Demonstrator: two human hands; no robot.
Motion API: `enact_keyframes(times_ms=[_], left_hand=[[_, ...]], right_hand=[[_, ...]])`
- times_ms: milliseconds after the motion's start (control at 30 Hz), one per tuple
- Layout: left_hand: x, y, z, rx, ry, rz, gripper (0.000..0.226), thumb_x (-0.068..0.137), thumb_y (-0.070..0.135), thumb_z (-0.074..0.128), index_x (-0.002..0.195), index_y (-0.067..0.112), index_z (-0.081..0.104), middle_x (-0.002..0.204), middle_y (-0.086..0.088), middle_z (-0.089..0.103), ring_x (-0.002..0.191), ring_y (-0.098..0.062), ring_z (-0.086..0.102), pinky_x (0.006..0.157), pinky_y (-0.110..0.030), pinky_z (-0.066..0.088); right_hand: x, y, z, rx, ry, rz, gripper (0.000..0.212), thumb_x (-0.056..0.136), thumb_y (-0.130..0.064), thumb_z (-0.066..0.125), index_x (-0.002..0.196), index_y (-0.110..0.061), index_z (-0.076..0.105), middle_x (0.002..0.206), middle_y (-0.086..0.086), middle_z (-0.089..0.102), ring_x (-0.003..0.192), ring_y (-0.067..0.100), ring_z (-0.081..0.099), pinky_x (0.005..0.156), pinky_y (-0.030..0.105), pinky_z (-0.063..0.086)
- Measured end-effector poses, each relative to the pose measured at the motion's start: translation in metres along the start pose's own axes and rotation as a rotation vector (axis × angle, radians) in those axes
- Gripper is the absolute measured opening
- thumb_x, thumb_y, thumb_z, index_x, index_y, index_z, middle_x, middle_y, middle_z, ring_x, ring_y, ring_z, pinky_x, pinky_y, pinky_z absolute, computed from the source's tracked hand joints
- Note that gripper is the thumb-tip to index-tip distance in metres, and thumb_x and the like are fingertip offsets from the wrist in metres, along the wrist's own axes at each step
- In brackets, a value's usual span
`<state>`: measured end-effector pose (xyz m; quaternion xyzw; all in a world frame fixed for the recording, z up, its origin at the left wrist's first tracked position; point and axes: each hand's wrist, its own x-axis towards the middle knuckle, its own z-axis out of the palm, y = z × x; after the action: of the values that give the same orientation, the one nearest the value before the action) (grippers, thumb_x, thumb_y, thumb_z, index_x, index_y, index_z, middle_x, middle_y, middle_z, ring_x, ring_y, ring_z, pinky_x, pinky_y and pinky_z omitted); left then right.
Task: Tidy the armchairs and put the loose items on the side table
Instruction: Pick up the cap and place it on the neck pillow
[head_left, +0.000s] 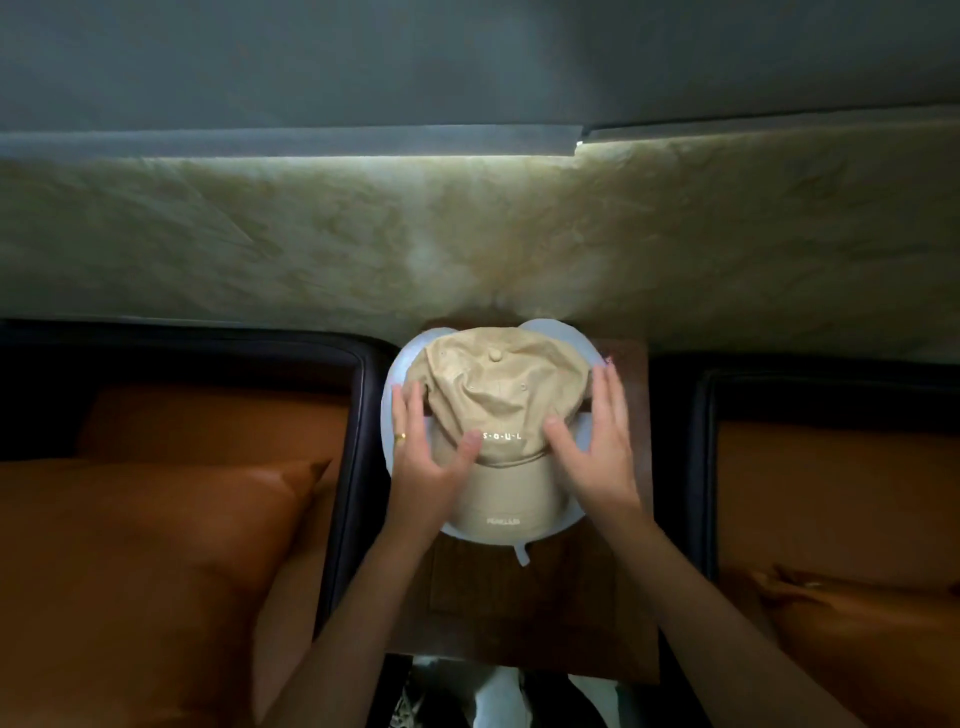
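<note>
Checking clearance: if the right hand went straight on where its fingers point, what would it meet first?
Probably the marbled wall behind the side table; the right hand lies beside the cap. Depth is unclear.

The left hand (431, 462) and right hand (597, 452) rest, fingers straight, on either side of a beige cap (493, 400), which lies on a white round object (397, 379) on the counter (519, 603).

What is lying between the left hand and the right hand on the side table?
The head view shows a beige cap between the left hand and the right hand, resting on a white round item. Both hands touch it.
</note>
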<state>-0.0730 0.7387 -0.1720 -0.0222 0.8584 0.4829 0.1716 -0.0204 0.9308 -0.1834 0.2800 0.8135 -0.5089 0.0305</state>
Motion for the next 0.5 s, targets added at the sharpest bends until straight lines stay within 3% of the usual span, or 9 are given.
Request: enact_keyframes(times_ms=[67, 133, 267, 500], left_hand=[[-0.011, -0.011, 0.008, 0.092, -0.038, -0.010, 0.099, 0.077, 0.074, 0.053, 0.156, 0.044, 0.000, 0.161, 0.023, -0.019, 0.149, -0.004, -0.001, 0.122, -0.037, 0.016], [-0.008, -0.017, 0.015, 0.185, -0.052, 0.029, 0.091, 0.086, 0.073, 0.042, 0.157, 0.039, -0.004, 0.162, 0.016, -0.023, 0.148, -0.005, -0.008, 0.124, -0.050, 0.005], [0.006, -0.022, 0.021, 0.334, -0.091, 0.136, 0.073, 0.099, 0.060, 0.025, 0.158, 0.030, -0.006, 0.163, 0.011, -0.024, 0.151, -0.005, -0.016, 0.120, -0.049, -0.014], [0.012, -0.021, 0.012, 0.369, -0.176, 0.103, 0.069, 0.101, 0.062, 0.024, 0.157, 0.035, -0.006, 0.164, 0.010, -0.021, 0.152, -0.009, -0.014, 0.118, -0.050, -0.014]], right_hand=[[-0.009, 0.006, 0.013, -0.072, -0.033, 0.004, 0.091, 0.093, -0.052, 0.056, 0.160, -0.032, -0.002, 0.167, -0.011, -0.013, 0.154, 0.013, -0.008, 0.124, 0.041, 0.003], [-0.007, 0.007, 0.022, -0.126, -0.011, -0.006, 0.090, 0.095, -0.051, 0.053, 0.160, -0.029, -0.006, 0.167, -0.006, -0.017, 0.154, 0.017, -0.012, 0.124, 0.043, -0.004], [0.005, 0.007, 0.028, -0.213, -0.011, -0.023, 0.085, 0.099, -0.051, 0.045, 0.159, -0.031, -0.011, 0.165, -0.005, -0.024, 0.153, 0.015, -0.019, 0.124, 0.040, -0.013], [0.012, 0.010, 0.019, -0.295, -0.088, -0.031, 0.088, 0.097, -0.059, 0.043, 0.158, -0.030, -0.012, 0.165, -0.002, -0.024, 0.151, 0.012, -0.024, 0.122, 0.039, -0.014]])
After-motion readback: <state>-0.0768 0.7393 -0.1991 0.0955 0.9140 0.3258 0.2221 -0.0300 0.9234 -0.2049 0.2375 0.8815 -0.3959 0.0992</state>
